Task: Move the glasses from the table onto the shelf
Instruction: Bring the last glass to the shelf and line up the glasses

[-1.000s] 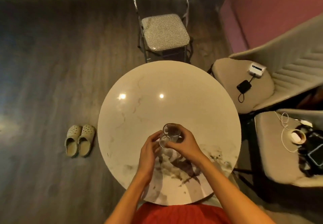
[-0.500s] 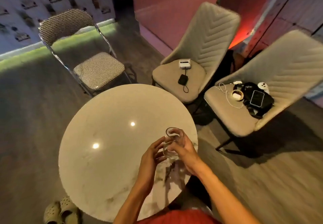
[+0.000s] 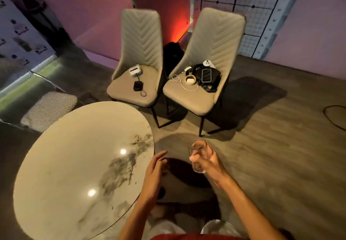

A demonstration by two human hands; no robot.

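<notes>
My right hand (image 3: 205, 162) grips a clear drinking glass (image 3: 198, 155) upright, held in the air over the floor to the right of the round marble table (image 3: 61, 174). My left hand (image 3: 154, 170) hovers at the table's right edge, fingers apart and holding nothing, a short gap away from the glass. No glasses show on the tabletop. No shelf is clearly in view.
Two beige padded chairs stand ahead: the left chair (image 3: 138, 39) carries a small white box and a black device, the right chair (image 3: 215, 39) a bag, phone, tape roll and cable. A checkered chair (image 3: 48, 108) sits at left. A black cable (image 3: 335, 116) loops on the floor at right.
The view has swung right, away from the table. My left hand has let go of the glass; my right hand has carried it off the tabletop and out over the floor.
</notes>
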